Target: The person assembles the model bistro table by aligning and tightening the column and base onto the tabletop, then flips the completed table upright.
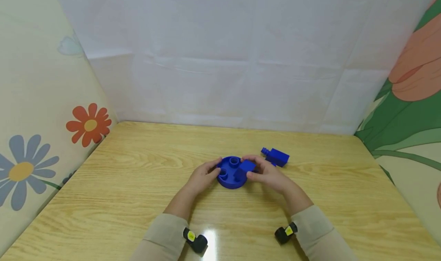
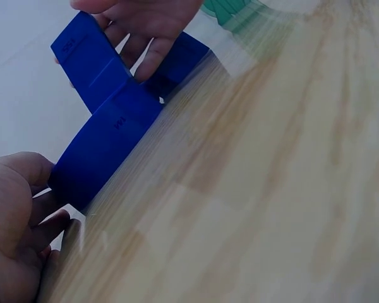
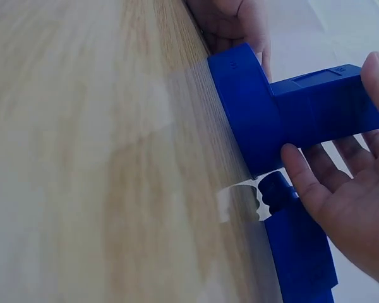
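Note:
A round blue base (image 1: 231, 183) with a raised rim and short round sockets inside lies flat on the table. My left hand (image 1: 202, 177) holds the base's left edge, its thumb at the rim. Upright on the right part of the base stands a rectangular blue block (image 1: 246, 167). My right hand (image 1: 270, 174) grips this block between thumb and fingers. In the right wrist view, the block's lower end meets the base (image 3: 243, 113); how it fits inside is hidden.
Behind my right hand lies another blue block (image 1: 278, 157) with a ridged peg at one end. The wooden table (image 1: 155, 154) runs back to a white sheet (image 1: 220, 81). Flower-patterned panels (image 1: 34, 81) stand at both sides.

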A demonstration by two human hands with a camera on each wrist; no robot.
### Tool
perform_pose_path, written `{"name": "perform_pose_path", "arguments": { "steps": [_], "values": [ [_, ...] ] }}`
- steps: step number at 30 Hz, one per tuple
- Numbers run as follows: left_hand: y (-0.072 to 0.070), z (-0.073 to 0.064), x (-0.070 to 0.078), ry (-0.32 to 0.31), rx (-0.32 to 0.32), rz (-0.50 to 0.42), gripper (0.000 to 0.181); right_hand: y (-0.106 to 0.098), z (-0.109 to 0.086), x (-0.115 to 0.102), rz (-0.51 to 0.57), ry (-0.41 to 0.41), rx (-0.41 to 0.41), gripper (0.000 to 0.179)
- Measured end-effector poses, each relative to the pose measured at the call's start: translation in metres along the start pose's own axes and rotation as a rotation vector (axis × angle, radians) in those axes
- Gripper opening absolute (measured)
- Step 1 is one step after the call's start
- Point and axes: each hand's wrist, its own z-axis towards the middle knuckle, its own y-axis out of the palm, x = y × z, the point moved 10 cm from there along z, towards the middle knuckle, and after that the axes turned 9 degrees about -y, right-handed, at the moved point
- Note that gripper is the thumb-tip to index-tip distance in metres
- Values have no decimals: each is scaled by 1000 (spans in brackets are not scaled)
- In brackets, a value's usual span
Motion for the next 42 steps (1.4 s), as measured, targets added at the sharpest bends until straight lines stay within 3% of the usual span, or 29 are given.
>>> {"name": "perform_pose_path", "arguments": {
  "steps": [10,19,22,26,30,33,37,39,42],
  "values": [
    [6,3,1,1,-55,-45,45,-3,-1,1,-3,18,20,50],
    [4,-1,-2,3,-15,11,43,-6,-8,4,-9,48,31,64],
    [3,0,-4,-14,0,-36,43,-19,-16,4,-1,49,112,59],
    [-2,0,-2,-19,52,-169,44,-49,-30,6,-28,41,312,42],
    [-8,-7,16,63,160,-259,38,-74,-45,11,-169,98,479,37],
    [-6,-16,36,174,225,-275,33,-80,-51,18,-233,162,480,41],
    [7,-25,57,264,240,-294,31,-78,-54,30,-249,215,429,46],
    [16,-27,64,265,229,-297,32,-78,-55,35,-271,232,419,48],
    [30,-27,71,218,184,-266,44,-78,-56,40,-341,243,398,50]
  ]
}}
